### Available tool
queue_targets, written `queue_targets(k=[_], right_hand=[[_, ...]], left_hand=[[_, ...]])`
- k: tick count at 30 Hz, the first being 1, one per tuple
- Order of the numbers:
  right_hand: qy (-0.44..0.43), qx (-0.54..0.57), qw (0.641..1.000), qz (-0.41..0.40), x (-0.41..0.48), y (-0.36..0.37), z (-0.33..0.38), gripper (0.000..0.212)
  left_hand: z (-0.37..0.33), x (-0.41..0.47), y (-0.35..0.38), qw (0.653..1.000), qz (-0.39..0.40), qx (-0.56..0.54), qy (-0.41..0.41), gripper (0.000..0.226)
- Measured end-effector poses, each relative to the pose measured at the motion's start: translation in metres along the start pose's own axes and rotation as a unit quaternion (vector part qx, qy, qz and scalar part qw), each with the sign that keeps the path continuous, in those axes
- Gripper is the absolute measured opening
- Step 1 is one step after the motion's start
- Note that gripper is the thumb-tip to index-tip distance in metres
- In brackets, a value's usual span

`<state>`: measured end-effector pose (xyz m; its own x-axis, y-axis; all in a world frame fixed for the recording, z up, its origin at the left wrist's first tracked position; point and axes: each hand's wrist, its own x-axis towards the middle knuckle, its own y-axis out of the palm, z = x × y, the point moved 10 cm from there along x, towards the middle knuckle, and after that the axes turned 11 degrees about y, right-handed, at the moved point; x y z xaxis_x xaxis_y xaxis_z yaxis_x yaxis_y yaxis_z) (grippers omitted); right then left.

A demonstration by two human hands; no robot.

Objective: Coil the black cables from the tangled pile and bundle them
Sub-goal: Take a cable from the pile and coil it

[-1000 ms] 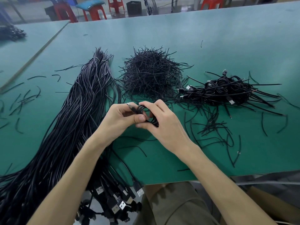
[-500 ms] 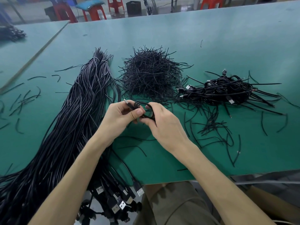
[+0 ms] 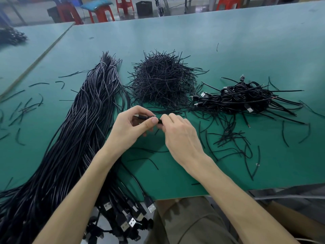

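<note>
While the left hand [image 3: 130, 128] and right hand [image 3: 181, 136] hold one coiled cable [image 3: 159, 121], fingers [image 3: 149, 122] clamped on it: likely hazard, slackened pinch lets loops spring loose.

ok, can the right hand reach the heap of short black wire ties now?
Probably, once freed: the heap of short black wire ties lies close beyond the right hand, no obstacle between. But its fingers pinch the small black cable coil that the left hand also holds.

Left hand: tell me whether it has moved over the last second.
Yes, slightly. The left hand, pinching the coiled cable, has edged forward toward the heap of short black wires, narrowing the gap.
</note>
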<state>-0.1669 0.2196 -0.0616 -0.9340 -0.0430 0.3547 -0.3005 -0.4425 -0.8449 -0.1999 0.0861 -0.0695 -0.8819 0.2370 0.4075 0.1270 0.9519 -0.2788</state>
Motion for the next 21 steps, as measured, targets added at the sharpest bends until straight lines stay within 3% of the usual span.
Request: queue_targets(k=[10,21], right_hand=[[-0.021,-0.032,0.999,0.01,-0.0016,0.0026,0.0047,0.02],[-0.026,-0.028,0.999,-0.01,-0.0024,-0.0007,0.0053,0.024]], left_hand=[[-0.0039,-0.0012,-0.001,0.999,0.021,0.04,0.003,0.013],[0.0043,-0.001,0.0023,0.999,0.011,-0.041,-0.03,0.012]])
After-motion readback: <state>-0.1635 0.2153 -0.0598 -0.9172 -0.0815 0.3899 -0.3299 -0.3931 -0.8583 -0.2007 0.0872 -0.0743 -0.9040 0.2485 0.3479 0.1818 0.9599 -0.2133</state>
